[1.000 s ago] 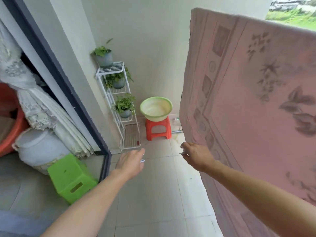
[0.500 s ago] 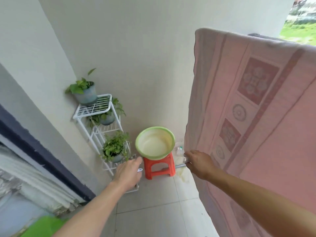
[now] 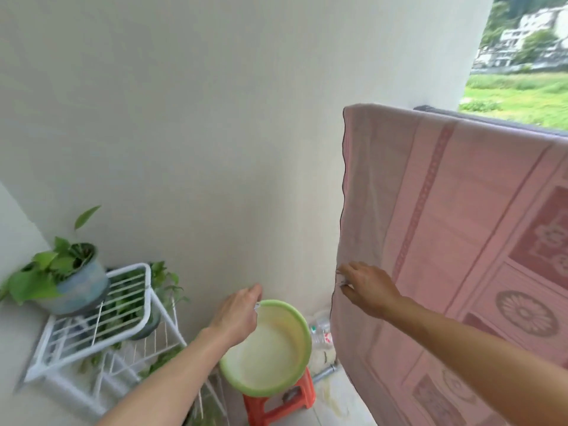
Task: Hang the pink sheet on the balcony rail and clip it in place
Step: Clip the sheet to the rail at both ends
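The hanging looks done: the pink sheet (image 3: 461, 241) is draped over the balcony rail (image 3: 491, 119), its left hem falling straight just off the side wall. Clipping seems still to come, since I see no clip along the rail's top edge. My right hand (image 3: 368, 287) pinches that hem partway down. My left hand (image 3: 236, 312) hovers above the near rim of the green basin (image 3: 305, 333); something small and pale glints at its fingertips, but I cannot tell whether it grips it. By my count there is one sheet, one rail, one basin, one orange stool (image 3: 276, 407) and one white rack (image 3: 147, 296). One potted plant (image 3: 70, 281) stands on top, with more greenery below.
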A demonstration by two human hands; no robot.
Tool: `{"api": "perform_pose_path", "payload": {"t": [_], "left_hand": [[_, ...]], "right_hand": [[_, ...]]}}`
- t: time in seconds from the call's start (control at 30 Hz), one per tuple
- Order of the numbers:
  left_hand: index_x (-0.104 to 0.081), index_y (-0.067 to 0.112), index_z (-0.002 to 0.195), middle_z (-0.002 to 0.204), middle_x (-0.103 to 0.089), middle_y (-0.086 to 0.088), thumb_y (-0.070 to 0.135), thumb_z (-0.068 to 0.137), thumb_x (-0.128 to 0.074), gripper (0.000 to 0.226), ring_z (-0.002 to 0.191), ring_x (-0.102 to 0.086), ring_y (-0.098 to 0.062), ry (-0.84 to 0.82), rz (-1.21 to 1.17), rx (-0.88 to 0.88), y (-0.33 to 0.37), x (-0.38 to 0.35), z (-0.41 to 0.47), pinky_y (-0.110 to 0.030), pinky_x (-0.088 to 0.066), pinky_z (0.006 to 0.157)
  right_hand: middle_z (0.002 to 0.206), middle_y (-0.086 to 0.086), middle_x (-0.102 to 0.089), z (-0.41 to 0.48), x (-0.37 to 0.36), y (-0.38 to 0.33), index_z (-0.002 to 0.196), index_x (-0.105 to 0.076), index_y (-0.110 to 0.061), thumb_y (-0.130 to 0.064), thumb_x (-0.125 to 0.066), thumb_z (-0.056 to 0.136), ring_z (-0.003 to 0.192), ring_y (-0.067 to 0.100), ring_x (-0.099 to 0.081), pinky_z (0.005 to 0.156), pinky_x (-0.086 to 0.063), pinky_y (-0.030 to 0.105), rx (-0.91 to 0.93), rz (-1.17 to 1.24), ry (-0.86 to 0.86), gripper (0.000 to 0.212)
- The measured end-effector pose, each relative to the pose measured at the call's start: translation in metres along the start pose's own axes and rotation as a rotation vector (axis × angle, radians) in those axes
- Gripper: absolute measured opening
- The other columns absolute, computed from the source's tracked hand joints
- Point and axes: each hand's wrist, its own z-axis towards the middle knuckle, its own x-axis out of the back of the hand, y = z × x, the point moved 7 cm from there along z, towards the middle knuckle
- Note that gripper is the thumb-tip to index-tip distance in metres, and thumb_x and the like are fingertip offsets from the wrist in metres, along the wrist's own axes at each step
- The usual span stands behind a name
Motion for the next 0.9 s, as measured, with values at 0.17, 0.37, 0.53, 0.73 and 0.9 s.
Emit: {"api": "perform_pose_path", "payload": {"t": [0.17,0.37,0.53,0.73,0.9], "left_hand": [[-0.056,0.020,0.088,0.092,-0.065,-0.004,0.002,0.076,-0.047,0.024,0.089,-0.061,-0.032,0.065,-0.073,-0.113,0.000,0.047,0.115,-0.031,-0.035,0.063],[-0.058,0.028,0.075,0.070,-0.062,0.010,0.015,0.072,-0.061,0.013,0.073,-0.061,-0.017,0.102,-0.474,-0.115,0.059,0.096,0.234,-0.029,-0.050,0.067],[-0.064,0.022,0.108,0.098,-0.066,-0.001,0.024,0.073,-0.079,0.038,0.078,-0.062,-0.016,0.053,-0.906,-0.241,0.122,0.150,0.309,-0.025,-0.047,0.058],[-0.054,0.023,0.131,0.127,-0.055,-0.004,0.021,0.079,-0.078,0.057,0.047,-0.047,-0.012,-0.103,-1.147,-0.309,0.174,0.189,0.377,-0.020,-0.038,0.044],[-0.069,0.022,0.098,0.066,-0.059,-0.001,0.017,0.083,-0.073,0.016,0.049,-0.044,-0.017,-0.410,-1.205,-0.401,0.202,0.183,0.408,-0.023,-0.028,0.045]], "right_hand": [[0.094,0.001,-0.071,0.079,0.073,0.009,0.109,-0.067,-0.013,-0.018,-0.068,0.082,0.081,0.031,-0.067,0.058,-0.042,0.030,-0.087,-0.061,0.224,0.028],[0.095,0.001,-0.071,0.172,0.194,0.006,0.106,-0.065,-0.014,-0.023,-0.068,0.084,0.088,0.029,-0.067,0.062,-0.045,0.031,-0.028,-0.221,0.427,0.023],[0.116,0.000,-0.068,0.227,0.263,0.043,0.117,-0.060,-0.018,-0.031,-0.060,0.091,0.101,0.030,-0.063,0.075,-0.046,0.037,-0.160,-0.181,0.491,0.029],[0.086,0.003,-0.069,0.256,0.270,0.106,0.092,-0.062,-0.015,-0.035,-0.065,0.084,0.084,0.029,-0.062,0.075,-0.051,0.043,-0.430,0.104,0.535,0.022],[0.077,0.006,-0.070,0.261,0.261,0.129,0.082,-0.064,-0.014,-0.035,-0.072,0.080,0.077,0.028,-0.066,0.076,-0.055,0.049,-0.494,0.279,0.530,0.022]]}}
